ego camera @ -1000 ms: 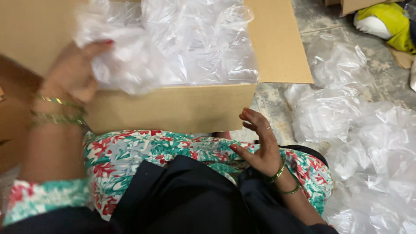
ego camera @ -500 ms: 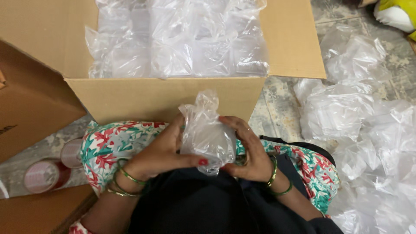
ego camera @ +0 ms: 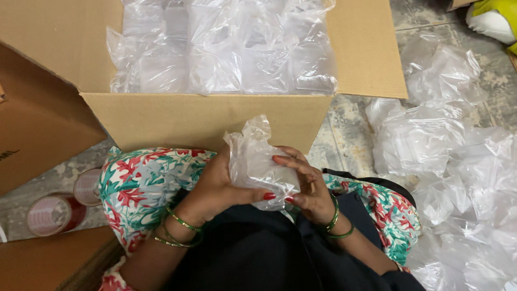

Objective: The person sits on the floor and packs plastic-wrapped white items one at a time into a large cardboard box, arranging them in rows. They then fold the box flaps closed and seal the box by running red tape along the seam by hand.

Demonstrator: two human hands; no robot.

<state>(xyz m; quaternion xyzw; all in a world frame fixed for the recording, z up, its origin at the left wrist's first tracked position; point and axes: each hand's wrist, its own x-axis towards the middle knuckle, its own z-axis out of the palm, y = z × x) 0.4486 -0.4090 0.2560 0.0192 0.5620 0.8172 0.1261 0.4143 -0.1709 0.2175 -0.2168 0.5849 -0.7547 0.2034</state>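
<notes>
Holding a small clear plastic bag [ego camera: 258, 161] between both hands, over the lap, just in front of the near wall of the cardboard box [ego camera: 204, 121].

Left hand [ego camera: 218, 186]: palm cupped against the bag's left side, thumb laid across its lower edge, red-painted nail showing. Wrist bent inward; green bangles [ego camera: 180, 229] on the forearm.

Right hand [ego camera: 307, 186]: fingers [ego camera: 291, 161] stretched along the bag's right face, thumb tip meeting the bag's bottom corner close to the left thumb. Green bangles [ego camera: 336, 223] at this wrist too. Both hands closed on the bag, pressing it from either side; the bag's crumpled top sticks up above the fingers. Cannot tell what is inside it.

Box, just beyond the hands: flaps open, packed to the brim with clear plastic bags [ego camera: 223, 51] standing side by side in rows. Contents of those bags not readable through the film.

To the right of the right hand, a loose heap of more clear bags [ego camera: 447, 156] on the stone floor [ego camera: 339, 126], well apart from the hands.

To the left of the left hand, two rolls of tape [ego camera: 54, 213] on the floor, beside a flat brown carton [ego camera: 37, 134].

Floral fabric [ego camera: 142, 183] covers both knees under the hands.
</notes>
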